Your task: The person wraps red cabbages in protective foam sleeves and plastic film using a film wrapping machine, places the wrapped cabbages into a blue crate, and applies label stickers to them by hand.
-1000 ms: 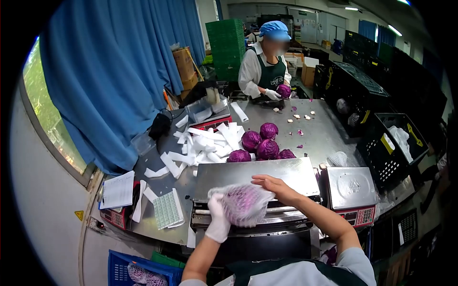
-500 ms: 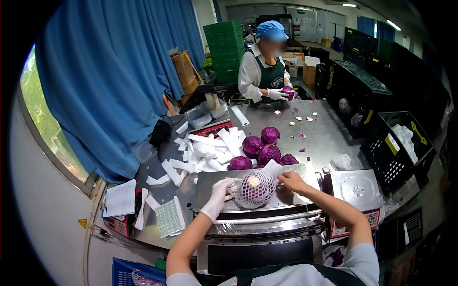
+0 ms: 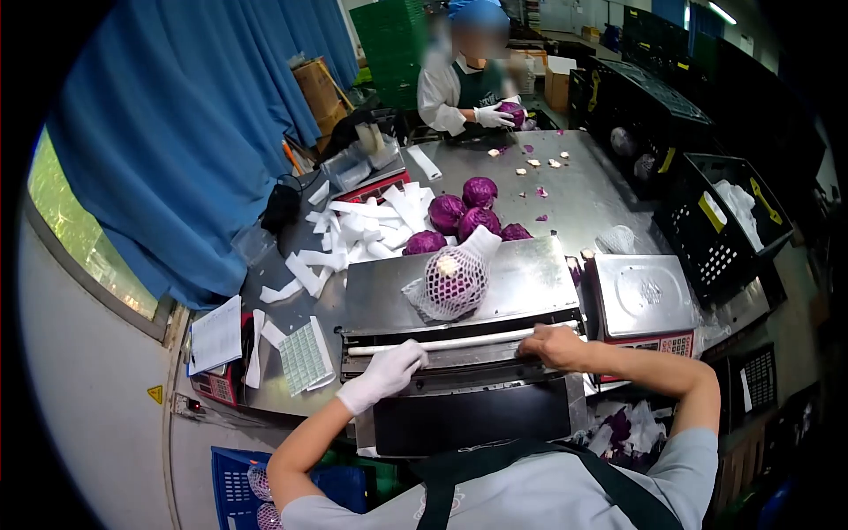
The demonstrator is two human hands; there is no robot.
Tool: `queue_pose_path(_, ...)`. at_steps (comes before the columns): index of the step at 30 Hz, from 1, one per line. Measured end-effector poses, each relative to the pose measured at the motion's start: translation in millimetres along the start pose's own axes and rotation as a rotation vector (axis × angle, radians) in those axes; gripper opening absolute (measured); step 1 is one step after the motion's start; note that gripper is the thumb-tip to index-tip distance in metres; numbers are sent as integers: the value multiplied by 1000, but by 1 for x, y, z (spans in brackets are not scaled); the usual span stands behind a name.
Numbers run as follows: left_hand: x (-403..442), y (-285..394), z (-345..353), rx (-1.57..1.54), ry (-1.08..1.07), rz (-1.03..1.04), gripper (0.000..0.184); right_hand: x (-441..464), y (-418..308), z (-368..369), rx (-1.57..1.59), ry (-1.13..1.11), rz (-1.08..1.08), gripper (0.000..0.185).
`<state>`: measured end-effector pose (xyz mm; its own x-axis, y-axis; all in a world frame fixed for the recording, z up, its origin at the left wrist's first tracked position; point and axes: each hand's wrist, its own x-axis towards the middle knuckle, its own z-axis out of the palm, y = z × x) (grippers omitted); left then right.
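Note:
A red cabbage [image 3: 455,284] in a white foam net sits on the metal top of a wrapping machine [image 3: 371,300], with nobody's hand on it. Just in front of it, a long white roll [image 3: 468,341] lies across the machine's slot. My left hand [image 3: 389,373], in a white glove, is closed at the roll's left part. My bare right hand [image 3: 554,347] has its fingers pinched together at the roll's right end. Whatever the fingers hold is too thin or hidden to make out. Several bare red cabbages [image 3: 448,213] lie behind the machine.
White foam strips [image 3: 362,231] are heaped at the left, near a sheet of labels [image 3: 306,356] and a clipboard [image 3: 215,336]. A scale [image 3: 643,296] stands at the right, beside black crates [image 3: 726,212]. Across the table a co-worker's gloved hands hold a red cabbage [image 3: 511,112].
Both hands have let go of the netted cabbage and moved down to the roll at the machine's front. The cabbage now rests on the machine's top. The view has tilted downward.

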<state>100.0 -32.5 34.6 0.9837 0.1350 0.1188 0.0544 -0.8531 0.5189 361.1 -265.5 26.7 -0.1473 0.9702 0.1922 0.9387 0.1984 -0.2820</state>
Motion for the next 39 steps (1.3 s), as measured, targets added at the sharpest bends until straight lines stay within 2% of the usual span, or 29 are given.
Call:
queue_pose_path(2,-20,9,-15,-185,-127,-93,6,-26,-17,-15,272,-35,145,13)
queue_pose_path(3,-26,47,-46,-591,-285,-527,5,-30,-34,-44,417,-107,213,12)
queue_pose_path(4,-35,50,-55,-659,-316,-378,6,-32,-53,-80,561,-177,282,12)
queue_pose_path(5,-37,54,-74,-511,-335,-149,7,-32,-66,-107,636,-160,227,12)
queue_pose_path(7,-40,76,-109,-764,-71,-91,9,-27,-78,-151,754,19,88,9)
queue_pose_path(8,-36,76,-126,-850,140,65,11,-20,-82,-168,996,122,179,10)
queue_pose_path(9,-27,64,-139,-923,239,182,13,-7,-68,-169,876,302,-28,11)
queue_pose_path(10,-2,70,-138,-929,521,291,27,18,-52,-165,1002,475,-175,13)
queue_pose_path(11,14,70,-140,-807,616,-39,22,43,-43,-165,934,609,-10,14)
queue_pose_path(12,30,17,-129,-597,646,-115,18,68,-23,-164,810,633,64,15)
queue_pose_path(13,55,-2,-118,-598,543,-34,27,100,14,-134,814,753,-68,21)
queue_pose_path(14,79,-21,-106,-595,397,-51,35,120,45,-111,592,689,4,40)
queue_pose_path(15,89,-49,-86,-346,306,-72,54,132,63,-89,467,485,178,69)
queue_pose_path(16,94,-66,-71,-210,141,-150,78,139,84,-55,376,358,149,90)
queue_pose_path(17,98,-77,-51,-265,64,-134,96,140,87,-32,266,175,222,102)
queue_pose_path(18,104,-44,-47,-570,-52,-69,105,142,89,-20,401,0,80,104)
queue_pose_path(19,107,-51,-26,-410,7,51,108,130,70,-13,658,-12,117,107)
queue_pose_path(20,107,-38,-23,-158,71,1,106,129,77,13,646,25,184,111)
queue_pose_path(22,115,-27,-10,-388,151,-150,102,127,81,18,627,123,187,111)
queue_pose_path(27,106,-44,-8,-450,233,-157,69,123,53,-1,695,274,301,98)
queue_pose_path(28,99,-29,-10,-825,239,-148,58,118,44,-6,752,302,336,94)
queue_pose_path(30,71,4,-20,-716,196,-218,47,98,19,-3,833,272,414,90)
queue_pose_path(31,49,7,-19,-617,34,-287,44,74,-29,-50,883,154,468,90)
queue_pose_path(33,0,30,-11,-646,-220,-424,51,38,-56,-12,765,7,619,89)
queue_pose_path(34,-15,52,-2,-774,-313,-488,61,24,-71,-16,1109,-273,699,87)
queue_pose_path(35,-24,64,12,-999,-420,-716,66,8,-82,-1,1442,-528,905,84)
queue_pose_path(36,-33,75,24,-1224,-525,-950,72,0,-90,4,1509,-644,909,90)
queue_pose_path(38,-33,86,43,-1379,-658,-1080,77,-10,-88,28,1705,-799,857,90)
queue_pose_path(39,-42,64,71,-1520,-660,-1069,77,-10,-91,35,1685,-753,913,91)
